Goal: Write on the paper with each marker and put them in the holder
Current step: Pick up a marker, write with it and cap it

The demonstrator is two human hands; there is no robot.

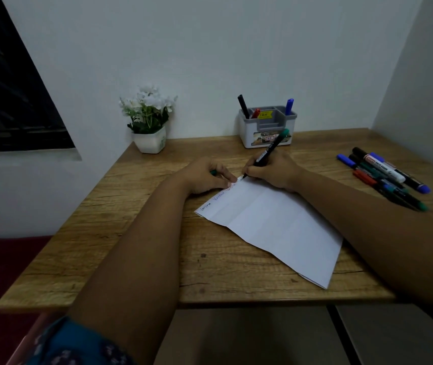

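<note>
One sheet of paper [270,222] lies on the wooden bench [136,248], turned at an angle, with three handwritten words along its far-left edge and a fourth begun at its far corner. The right hand [273,169] grips one green-capped marker [268,152] in a writing pinch, tip down on that corner; its long axis slants up and away to the right, the green end pointing toward the holder [266,127]. The left hand [205,176] presses the paper's edge just beside the tip, fingers curled round a small green cap [213,172]. In the holder, at the back by the wall, stand three markers — black [243,106], red [256,113] and blue [289,106]. A cluster of loose markers [386,175] lies at the right of the bench, roughly six, overlapping too much to count surely, lying diagonally. One white pot of flowers [150,119] sits at the back left, well apart from the hands.
</note>
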